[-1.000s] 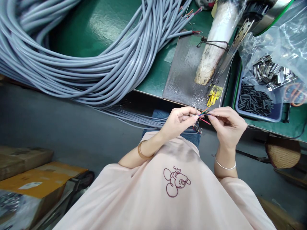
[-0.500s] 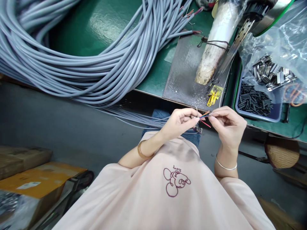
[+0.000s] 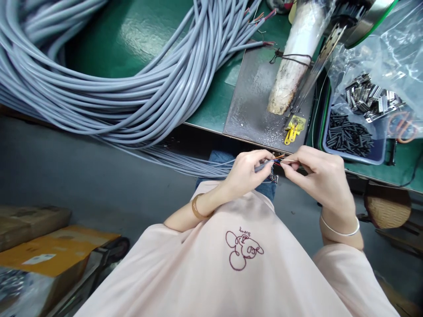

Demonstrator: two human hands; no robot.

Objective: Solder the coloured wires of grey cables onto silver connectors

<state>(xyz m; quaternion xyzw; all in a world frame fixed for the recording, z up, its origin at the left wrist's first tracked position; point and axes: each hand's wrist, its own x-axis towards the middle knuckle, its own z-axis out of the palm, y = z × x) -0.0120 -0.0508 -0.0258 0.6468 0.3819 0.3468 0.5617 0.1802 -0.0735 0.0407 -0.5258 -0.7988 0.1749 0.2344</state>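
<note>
Over my lap, just off the bench edge, my left hand point(image 3: 249, 169) pinches the end of a grey cable point(image 3: 262, 166). Thin coloured wires point(image 3: 279, 158), orange, blue and red, fan out from it to the right. My right hand point(image 3: 312, 169) is closed at the fingertips on the wires, a short gap from the left fingertips. Below the left fingertips a small metal connector point(image 3: 273, 178) rests over my jeans. More thin grey cables point(image 3: 185, 163) run in from the left to my lap.
A thick coil of grey cable point(image 3: 132, 94) covers the bench's left. Ahead are a metal plate point(image 3: 254, 97), a white wrapped tube point(image 3: 291, 66) and yellow clips point(image 3: 294, 130). At right, a blue tray point(image 3: 373, 156) holds black sleeves and metal connectors.
My right forearm has swung outward to the right, and its fingertips have shifted slightly left along the wires. The grey cable end now shows in my left hand.
</note>
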